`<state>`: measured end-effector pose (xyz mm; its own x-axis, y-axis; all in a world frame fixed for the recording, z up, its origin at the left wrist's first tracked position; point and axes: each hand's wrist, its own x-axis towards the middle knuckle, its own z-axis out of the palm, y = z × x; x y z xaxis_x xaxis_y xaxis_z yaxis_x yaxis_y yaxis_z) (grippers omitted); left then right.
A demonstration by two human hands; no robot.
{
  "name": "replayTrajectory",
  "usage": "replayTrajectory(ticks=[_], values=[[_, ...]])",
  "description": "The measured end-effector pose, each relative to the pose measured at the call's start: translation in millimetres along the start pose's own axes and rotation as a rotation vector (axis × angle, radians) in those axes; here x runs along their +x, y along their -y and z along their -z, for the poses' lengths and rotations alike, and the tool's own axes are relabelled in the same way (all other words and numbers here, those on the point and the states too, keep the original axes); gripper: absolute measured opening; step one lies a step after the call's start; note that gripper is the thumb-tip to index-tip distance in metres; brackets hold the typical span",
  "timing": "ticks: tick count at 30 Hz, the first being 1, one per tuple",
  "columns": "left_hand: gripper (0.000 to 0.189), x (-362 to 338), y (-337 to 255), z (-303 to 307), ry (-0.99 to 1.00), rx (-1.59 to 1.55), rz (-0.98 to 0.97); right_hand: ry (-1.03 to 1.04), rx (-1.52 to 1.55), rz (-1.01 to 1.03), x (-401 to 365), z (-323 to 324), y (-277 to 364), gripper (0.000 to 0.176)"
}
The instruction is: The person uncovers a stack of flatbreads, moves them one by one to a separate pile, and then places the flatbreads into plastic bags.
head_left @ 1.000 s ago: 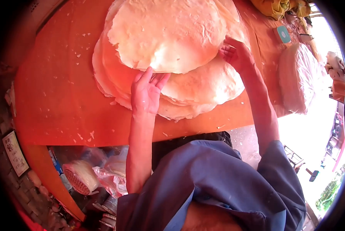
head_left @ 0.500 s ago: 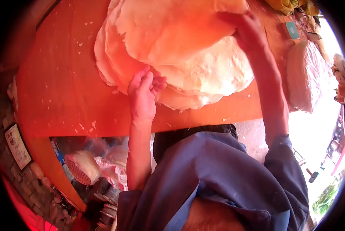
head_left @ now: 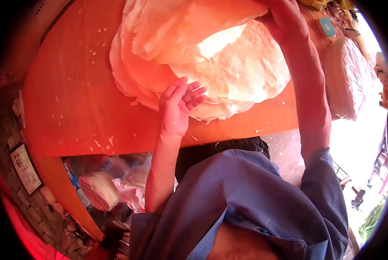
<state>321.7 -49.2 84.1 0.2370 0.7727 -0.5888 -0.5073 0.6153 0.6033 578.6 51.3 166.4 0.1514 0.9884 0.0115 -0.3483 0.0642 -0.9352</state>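
Observation:
A pile of large, thin, round flatbreads (head_left: 246, 65) lies on the orange table. The top flatbread (head_left: 181, 26) is lifted and folded back from the pile on its near side. At its right edge, my right hand (head_left: 276, 19) is closed on it, the fingertips partly hidden near the top of the view. My left hand (head_left: 182, 100) is palm up at the near edge of the pile, with fingers apart and nothing held in them.
Orange table (head_left: 68, 108) carries scattered flakes. A plastic-wrapped bundle (head_left: 343, 78) sits at its right, with a green box (head_left: 326, 27) farther back. Below the table is a bagged stack (head_left: 99, 190); a framed card (head_left: 25, 169) stands at far left.
The top flatbread has been raised and drawn farther away, baring more of the one beneath. My right hand has moved up with it; my left hand has shifted right and its fingers have spread.

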Motion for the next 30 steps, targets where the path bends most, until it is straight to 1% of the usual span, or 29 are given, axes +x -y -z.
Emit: replayTrajectory(ticks=[2,3,4,6,7,9,10,12,13,14,15,16,17,19,20,22,23,25,26,28,29,30], values=[[0.029,4.9,3.4,-5.4,0.013,-0.036,-0.025,-0.128,-0.024,-0.134,12.2,48.2,-34.2,0.02],[0.027,7.7,5.4,-5.9,0.011,-0.072,-0.044,-0.178,-0.092,-0.364,18.0,73.8,-54.9,0.021],[0.027,11.4,6.4,-5.3,0.01,-0.073,-0.046,-0.259,-0.086,-0.444,11.3,72.9,-67.8,0.022],[0.02,26.9,6.2,-6.8,0.01,0.016,-0.161,-0.289,-0.008,-0.429,-3.0,63.5,-75.1,0.023],[0.02,33.9,6.0,-7.1,0.008,0.013,-0.168,-0.281,-0.009,-0.428,-1.6,54.2,-68.4,0.023],[0.016,40.4,5.5,-7.8,0.008,-0.106,-0.172,-0.165,-0.055,-0.295,2.1,33.0,-44.3,0.023],[0.016,41.3,2.8,-10.5,0.016,-0.099,-0.174,-0.17,-0.051,-0.286,6.3,26.0,-37.1,0.023],[0.027,35.1,-1.2,-16.8,-0.002,-0.29,-0.258,-0.121,0.003,-0.12,7.9,19.3,-27.1,0.023],[0.025,32.4,-4.1,-20.7,-0.002,-0.326,-0.295,-0.205,-0.022,-0.207,4.8,30.7,-36.0,0.022],[0.025,37.5,-4.3,-17.2,0.0,-0.331,-0.302,-0.201,-0.097,-0.285,2.3,44.6,-47.1,0.02],[0.024,45.8,-2.9,-9.2,-0.05,-0.25,-0.274,-0.221,-0.103,-0.323,4.3,61.0,-68.8,0.021],[0.023,47.7,-3.1,-5.8,-0.102,-0.166,-0.235,-0.25,-0.107,-0.367,1.5,62.8,-78.1,0.024],[0.023,47.6,-3.2,-3.0,-0.105,-0.164,-0.231,-0.253,-0.105,-0.372,-5.4,68.0,-83.7,0.024],[0.022,51.2,-8.4,-3.4,-0.132,0.002,-0.261,-0.299,-0.253,-0.369,-14.1,72.7,-88.6,0.026],[0.022,50.5,-10.3,-4.6,-0.137,0.005,-0.259,-0.3,-0.249,-0.374,-15.0,76.7,-91.0,0.026],[0.022,53.7,-14.2,-10.3,-0.177,-0.037,-0.217,-0.258,-0.639,-0.254,-9.9,83.7,-89.5,0.031],[0.022,58.4,-14.4,-7.3,-0.177,-0.036,-0.22,-0.258,-0.638,-0.252,-6.1,82.2,-88.6,0.031],[0.024,64.6,-13.6,2.4,-0.129,-0.195,-0.181,-0.356,-0.3,-0.32,-4.2,78.9,-87.8,0.034],[0.024,61.7,-13.9,6.7,-0.134,-0.188,-0.175,-0.361,-0.295,-0.328,-5.2,78.3,-91.5,0.034],[0.02,55.8,-18.1,10.0,-0.042,-0.181,-0.187,-0.472,-0.039,-0.439,6.2,78.8,-96.1,0.035],[0.022,47.0,-17.8,9.1,-0.093,-0.072,-0.24,-0.46,0.067,-0.44,9.7,80.2,-100.7,0.038],[0.022,35.6,-13.6,11.8,-0.095,-0.071,-0.235,-0.464,0.067,-0.444,8.7,83.1,-104.3,0.038]])
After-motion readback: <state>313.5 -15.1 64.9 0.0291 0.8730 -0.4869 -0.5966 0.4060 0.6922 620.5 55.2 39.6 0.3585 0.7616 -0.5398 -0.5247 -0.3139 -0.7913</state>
